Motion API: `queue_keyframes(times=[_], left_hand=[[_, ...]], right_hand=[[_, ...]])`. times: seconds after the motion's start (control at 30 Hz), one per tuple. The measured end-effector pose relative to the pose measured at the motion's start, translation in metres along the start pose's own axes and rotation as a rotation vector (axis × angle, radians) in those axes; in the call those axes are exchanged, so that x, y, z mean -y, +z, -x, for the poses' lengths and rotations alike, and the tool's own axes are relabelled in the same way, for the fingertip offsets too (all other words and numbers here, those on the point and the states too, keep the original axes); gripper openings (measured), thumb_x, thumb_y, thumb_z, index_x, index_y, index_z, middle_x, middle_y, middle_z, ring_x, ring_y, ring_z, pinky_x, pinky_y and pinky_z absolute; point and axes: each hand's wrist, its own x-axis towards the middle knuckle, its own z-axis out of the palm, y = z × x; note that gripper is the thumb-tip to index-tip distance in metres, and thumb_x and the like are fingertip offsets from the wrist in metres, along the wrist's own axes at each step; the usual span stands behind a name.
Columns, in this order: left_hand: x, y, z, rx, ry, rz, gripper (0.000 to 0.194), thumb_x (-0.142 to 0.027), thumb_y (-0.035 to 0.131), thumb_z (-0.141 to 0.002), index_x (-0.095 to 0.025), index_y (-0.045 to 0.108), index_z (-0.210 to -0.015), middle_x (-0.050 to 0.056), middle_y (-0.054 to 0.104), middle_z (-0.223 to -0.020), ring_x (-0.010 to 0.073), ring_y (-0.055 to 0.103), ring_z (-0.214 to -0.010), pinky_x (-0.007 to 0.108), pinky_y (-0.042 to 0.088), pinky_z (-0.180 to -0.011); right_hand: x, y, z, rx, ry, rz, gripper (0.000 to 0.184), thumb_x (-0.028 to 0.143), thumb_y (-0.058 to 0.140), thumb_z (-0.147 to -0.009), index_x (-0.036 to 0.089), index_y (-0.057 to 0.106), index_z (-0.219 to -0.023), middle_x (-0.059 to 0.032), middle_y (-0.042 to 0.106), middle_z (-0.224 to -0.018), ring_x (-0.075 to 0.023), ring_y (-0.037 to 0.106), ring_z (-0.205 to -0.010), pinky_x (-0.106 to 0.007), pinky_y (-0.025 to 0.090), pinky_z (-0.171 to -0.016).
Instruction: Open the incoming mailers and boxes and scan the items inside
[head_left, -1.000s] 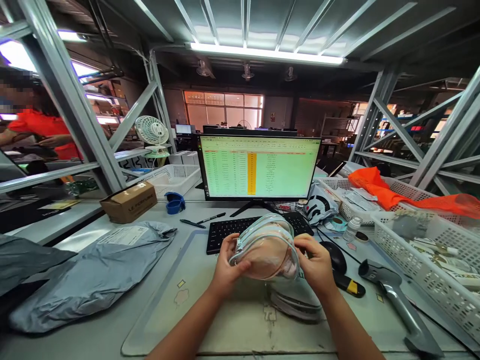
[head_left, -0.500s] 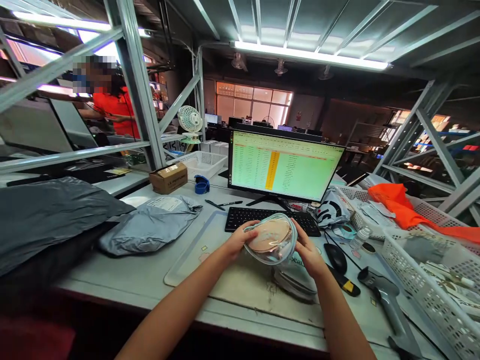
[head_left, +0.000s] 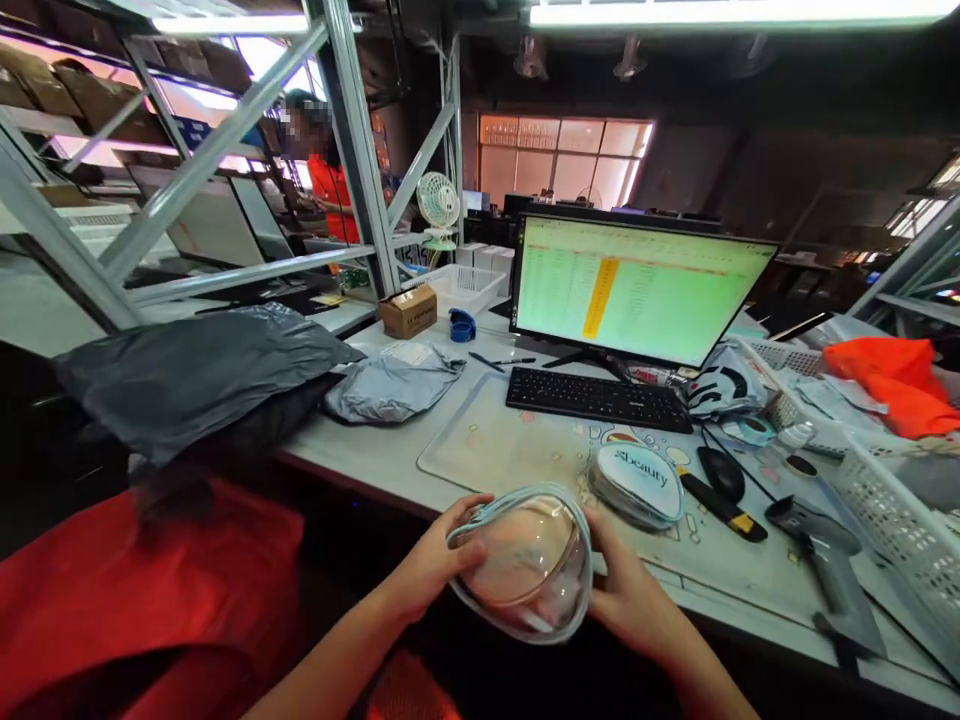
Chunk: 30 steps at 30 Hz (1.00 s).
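A clear, oval zip pouch with pale blue edging is held up in front of the desk edge. Through its clear side show a round beige item and other contents I cannot make out. My left hand grips its left side, thumb across the front. On the right side, the fingers of my right hand are closed around the rim, partly hidden behind it. A similar pouch with "beauty" lettering lies on the desk mat, just beyond my right hand.
Behind the mat stand a keyboard and a monitor. A mouse, a box cutter and a barcode scanner lie to the right, beside white baskets. Grey mailer bags and a small carton are at left. A co-worker is beyond the frame.
Both hands have brought the clear pouch lower and nearer, from above the mat to before the desk edge. The view has turned left and down, and the other pouch is uncovered.
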Motion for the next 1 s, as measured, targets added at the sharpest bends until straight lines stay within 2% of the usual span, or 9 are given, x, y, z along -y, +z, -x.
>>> queue_keyframes(times=[0.1, 0.2, 0.27, 0.37, 0.5, 0.67, 0.83, 0.93, 1.0], left_hand=[[0.021, -0.018, 0.036, 0.106, -0.052, -0.036, 0.094, -0.068, 0.086, -0.056, -0.024, 0.055, -0.134, 0.012, 0.063, -0.129, 0.0331, 0.058, -0.121, 0.045, 0.043, -0.104], [0.037, -0.027, 0.059, 0.277, -0.155, -0.104, 0.1, -0.056, 0.092, -0.054, -0.024, 0.052, -0.14, 0.012, 0.061, -0.134, 0.0339, 0.057, -0.124, 0.047, 0.043, -0.106], [0.044, -0.025, 0.065, 0.377, -0.194, -0.218, 0.112, -0.048, 0.095, -0.05, -0.026, 0.046, -0.148, 0.011, 0.062, -0.134, 0.0334, 0.058, -0.123, 0.047, 0.045, -0.106], [0.046, -0.015, 0.062, 0.559, -0.185, -0.458, 0.128, -0.041, 0.095, -0.047, -0.032, 0.031, -0.157, 0.008, 0.066, -0.126, 0.0319, 0.064, -0.115, 0.044, 0.05, -0.1], [0.047, -0.001, 0.053, 0.761, -0.099, -0.533, 0.129, -0.043, 0.094, -0.052, -0.029, 0.022, -0.159, 0.009, 0.071, -0.124, 0.0331, 0.069, -0.11, 0.043, 0.052, -0.097], [0.053, 0.006, 0.048, 0.808, -0.079, -0.515, 0.13, -0.044, 0.094, -0.052, -0.027, 0.022, -0.16, 0.009, 0.073, -0.122, 0.0338, 0.07, -0.109, 0.042, 0.053, -0.096], [0.058, 0.005, 0.041, 0.827, -0.003, -0.501, 0.105, -0.048, 0.091, -0.059, -0.032, 0.044, -0.151, 0.007, 0.066, -0.137, 0.0347, 0.066, -0.118, 0.039, 0.054, -0.095], [0.06, -0.009, 0.049, 0.839, -0.028, -0.587, 0.08, -0.047, 0.085, -0.068, -0.035, 0.056, -0.142, 0.006, 0.073, -0.119, 0.031, 0.072, -0.098, 0.034, 0.056, -0.081], [0.066, -0.025, 0.063, 0.777, -0.064, -0.585, 0.059, -0.046, 0.08, -0.074, -0.035, 0.067, -0.131, 0.005, 0.074, -0.101, 0.0256, 0.07, -0.078, 0.03, 0.055, -0.067]], right_hand=[[-0.002, -0.006, 0.046, 0.242, 0.095, -0.012, 0.064, 0.042, 0.063, -0.095, 0.038, 0.038, -0.153, -0.0039, 0.037, -0.159, -0.0314, 0.035, -0.145, -0.059, 0.028, -0.121], [0.01, 0.001, 0.072, 0.217, 0.125, 0.052, 0.047, 0.041, 0.055, -0.1, 0.038, 0.05, -0.146, -0.0048, 0.042, -0.156, -0.0313, 0.037, -0.144, -0.057, 0.029, -0.12], [0.025, 0.017, 0.072, 0.259, 0.103, 0.07, 0.039, 0.035, 0.055, -0.1, 0.037, 0.058, -0.139, -0.0054, 0.05, -0.148, -0.0282, 0.046, -0.136, -0.047, 0.039, -0.115], [0.045, 0.049, 0.057, 0.411, 0.019, 0.144, 0.037, 0.021, 0.055, -0.098, 0.033, 0.064, -0.131, -0.0051, 0.064, -0.123, -0.0217, 0.059, -0.112, -0.035, 0.049, -0.099], [0.045, 0.084, 0.047, 0.54, -0.14, 0.407, 0.024, 0.02, 0.057, -0.097, 0.026, 0.069, -0.117, -0.0033, 0.065, -0.099, -0.019, 0.06, -0.09, -0.031, 0.047, -0.08], [0.033, 0.104, 0.058, 0.59, -0.245, 0.695, 0.009, 0.017, 0.061, -0.091, 0.014, 0.066, -0.099, -0.0065, 0.067, -0.092, -0.0214, 0.061, -0.081, -0.035, 0.044, -0.07], [0.032, 0.102, 0.059, 0.733, -0.298, 0.874, 0.008, 0.017, 0.059, -0.089, 0.014, 0.065, -0.094, -0.0066, 0.068, -0.084, -0.0218, 0.061, -0.073, -0.037, 0.041, -0.065], [0.032, 0.089, 0.069, 0.791, -0.297, 0.836, 0.005, 0.016, 0.065, -0.082, 0.017, 0.063, -0.087, -0.0031, 0.066, -0.078, -0.0194, 0.058, -0.066, -0.036, 0.039, -0.062], [0.027, 0.084, 0.085, 0.784, -0.266, 0.792, 0.01, 0.019, 0.07, -0.078, 0.019, 0.061, -0.083, -0.0019, 0.066, -0.076, -0.0195, 0.058, -0.064, -0.036, 0.04, -0.062]])
